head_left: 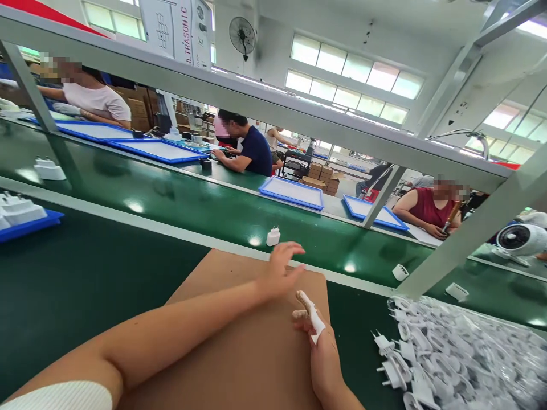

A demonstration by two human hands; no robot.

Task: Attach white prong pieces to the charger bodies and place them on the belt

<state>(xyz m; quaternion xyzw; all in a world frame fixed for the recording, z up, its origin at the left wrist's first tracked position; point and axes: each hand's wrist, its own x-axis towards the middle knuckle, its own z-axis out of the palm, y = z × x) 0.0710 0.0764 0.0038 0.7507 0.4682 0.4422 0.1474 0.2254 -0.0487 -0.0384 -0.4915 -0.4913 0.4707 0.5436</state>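
Note:
My left hand (282, 272) reaches over the brown board (239, 341) toward the green conveyor belt. Its fingers are spread apart and nothing is in them. Just beyond its fingers, a white plug charger (273, 236) stands on the belt with its pins up; I see no contact. Lower and to the right, my right hand (322, 347) is over the board's right side. White and beige wraps cover some of its digits. Its thumb and fingers are loosely bent and look apart, with no object visible between them.
White charger parts (448, 359) lie heaped in clear plastic at right. A blue tray (29, 225) at left holds chargers. More white parts sit on the belt (171, 210). A slanted metal post (470, 222) rises at right. Several people work across the belt.

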